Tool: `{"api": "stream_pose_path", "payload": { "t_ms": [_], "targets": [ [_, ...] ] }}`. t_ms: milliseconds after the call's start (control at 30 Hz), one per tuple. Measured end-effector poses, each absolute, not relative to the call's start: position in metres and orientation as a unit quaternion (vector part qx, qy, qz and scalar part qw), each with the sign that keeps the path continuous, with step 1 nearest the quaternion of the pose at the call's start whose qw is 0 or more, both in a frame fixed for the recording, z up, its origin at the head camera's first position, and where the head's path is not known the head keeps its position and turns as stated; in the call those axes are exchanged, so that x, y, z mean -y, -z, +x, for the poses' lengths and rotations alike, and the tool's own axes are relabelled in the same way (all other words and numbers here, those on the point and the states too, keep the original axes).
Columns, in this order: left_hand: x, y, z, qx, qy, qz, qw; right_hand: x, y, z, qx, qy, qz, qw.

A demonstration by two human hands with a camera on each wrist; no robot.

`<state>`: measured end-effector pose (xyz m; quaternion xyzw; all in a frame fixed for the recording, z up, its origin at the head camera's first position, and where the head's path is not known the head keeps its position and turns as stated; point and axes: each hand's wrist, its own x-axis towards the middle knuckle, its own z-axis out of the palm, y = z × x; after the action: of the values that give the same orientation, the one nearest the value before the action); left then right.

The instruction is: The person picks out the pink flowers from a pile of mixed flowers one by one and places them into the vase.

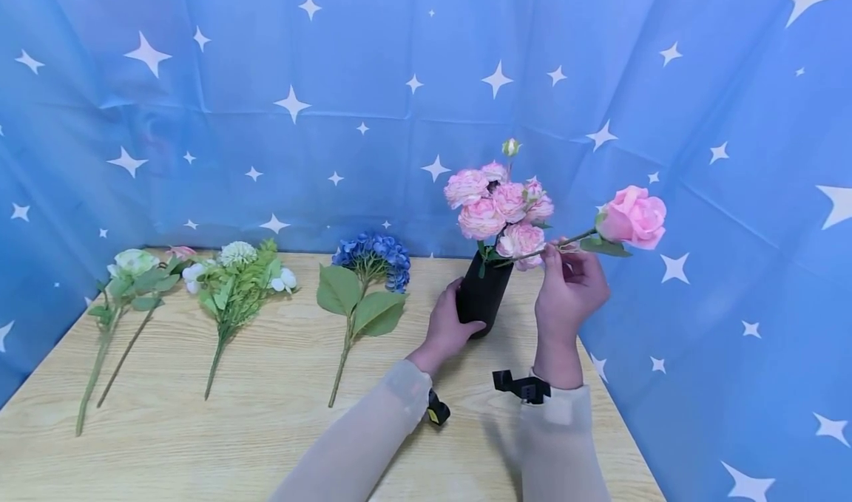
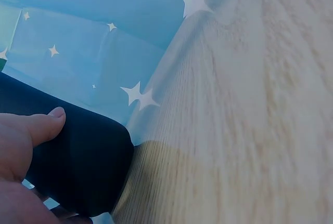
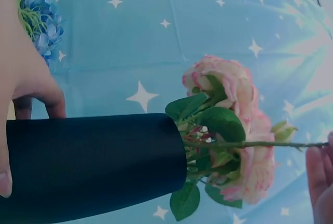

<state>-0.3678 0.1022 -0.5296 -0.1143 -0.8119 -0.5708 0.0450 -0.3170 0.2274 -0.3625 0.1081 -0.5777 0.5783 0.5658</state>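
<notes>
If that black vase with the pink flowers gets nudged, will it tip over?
Probably fairly tippy: the black vase is tall and narrow, with a pink bunch top-heavy above its rim. The left hand grips its side, likely steadying it.

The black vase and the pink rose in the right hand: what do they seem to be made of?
The black vase, gripped by the left hand, looks matte, with a fine ribbed texture in the right wrist view; possibly plastic or ceramic, I cannot tell which. The pink rose, its stem pinched by the right hand, looks artificial: uniform fabric-like petals and a thin, stiff, straight stem.
</notes>
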Motion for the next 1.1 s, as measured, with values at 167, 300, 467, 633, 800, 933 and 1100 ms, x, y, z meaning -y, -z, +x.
{"api": "stream_pose_path", "payload": {
  "t_ms": [167,300,467,633,800,933,1100],
  "targets": [
    [-0.101,0.530,-0.369,0.816,0.564,-0.117,0.048,-0.229,0.365,-0.321,0.586,-0.568,0.104,0.568],
    [-0.101,0.531,-0.369,0.816,0.564,-0.116,0.049,-0.231,0.369,-0.324,0.603,-0.552,0.094,0.569],
    [-0.101,0.531,-0.369,0.816,0.564,-0.116,0.043,-0.234,0.373,-0.328,0.622,-0.535,0.073,0.567],
    [-0.101,0.531,-0.369,0.819,0.560,-0.115,0.041,-0.236,0.377,-0.332,0.646,-0.526,0.049,0.551],
    [-0.100,0.529,-0.367,0.815,0.566,-0.118,0.039,-0.235,0.382,-0.338,0.673,-0.514,0.031,0.531],
    [-0.099,0.527,-0.366,0.810,0.572,-0.122,0.036,-0.234,0.387,-0.344,0.688,-0.508,0.023,0.518],
    [-0.099,0.528,-0.367,0.810,0.572,-0.120,0.036,-0.236,0.392,-0.348,0.699,-0.502,0.015,0.509]
  ]
}}
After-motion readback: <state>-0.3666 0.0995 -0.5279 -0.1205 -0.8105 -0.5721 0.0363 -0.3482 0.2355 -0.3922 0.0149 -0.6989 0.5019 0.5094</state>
